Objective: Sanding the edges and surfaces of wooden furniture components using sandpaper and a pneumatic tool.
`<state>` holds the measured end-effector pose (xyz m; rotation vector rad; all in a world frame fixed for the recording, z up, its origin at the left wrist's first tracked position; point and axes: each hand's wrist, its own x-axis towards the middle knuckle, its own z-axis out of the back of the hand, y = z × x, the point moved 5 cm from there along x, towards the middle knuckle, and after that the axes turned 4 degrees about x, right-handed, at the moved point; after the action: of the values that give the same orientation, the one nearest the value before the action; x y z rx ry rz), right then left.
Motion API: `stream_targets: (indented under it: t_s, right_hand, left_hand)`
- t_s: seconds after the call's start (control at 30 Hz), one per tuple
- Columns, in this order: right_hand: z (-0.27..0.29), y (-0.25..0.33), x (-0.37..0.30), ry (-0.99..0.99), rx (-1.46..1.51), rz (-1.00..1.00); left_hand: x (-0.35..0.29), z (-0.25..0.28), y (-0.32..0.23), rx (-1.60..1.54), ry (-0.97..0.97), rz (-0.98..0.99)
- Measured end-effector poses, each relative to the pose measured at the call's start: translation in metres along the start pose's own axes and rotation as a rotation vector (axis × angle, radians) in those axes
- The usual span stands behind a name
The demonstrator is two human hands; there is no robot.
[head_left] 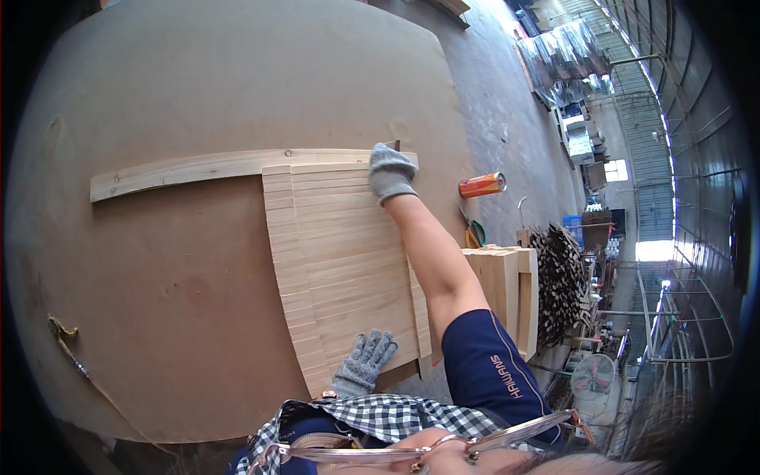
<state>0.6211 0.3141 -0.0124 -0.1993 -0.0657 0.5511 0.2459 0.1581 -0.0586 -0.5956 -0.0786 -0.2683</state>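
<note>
A stack of narrow pale wooden slats (348,237) lies side by side on the brown tabletop. Along its far edge runs a longer wooden strip (198,168), which sticks out well to the left. My right hand (392,172), in a grey glove, is closed at the right end of this strip. A short dark stick (397,146) pokes up beside its fingers; the glove hides the rest of it. Close to my body, my left hand (364,364), also gloved, rests with its fingers spread on the near slats.
An orange can (481,184) and green-handled scissors (475,233) are right of the slats. Cut wooden blocks (507,293) stand beside my right arm. A cord (103,388) crosses the table's near left. Farther right are a heap of sticks (560,273) and a fan (592,376).
</note>
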Motion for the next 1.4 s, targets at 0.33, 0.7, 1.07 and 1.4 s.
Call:
stream_targets:
  t_s: [0.33,0.7,1.07,1.4]
  right_hand:
    - [-0.036,0.001,-0.096,0.187,-1.1,0.403]
    - [-0.015,-0.008,-0.01,0.084,-0.018,-0.084]
    - [0.015,-0.002,-0.125,0.235,-0.03,-0.08]
    - [-0.016,0.011,-0.033,0.088,-0.005,-0.058]
  left_hand:
    - [0.012,-0.008,0.006,-0.068,0.029,0.03]
    - [0.004,0.003,-0.002,-0.052,0.006,-0.024]
    - [-0.007,-0.001,0.002,-0.028,0.009,0.007]
    - [-0.005,-0.015,-0.002,-0.055,-0.072,0.017]
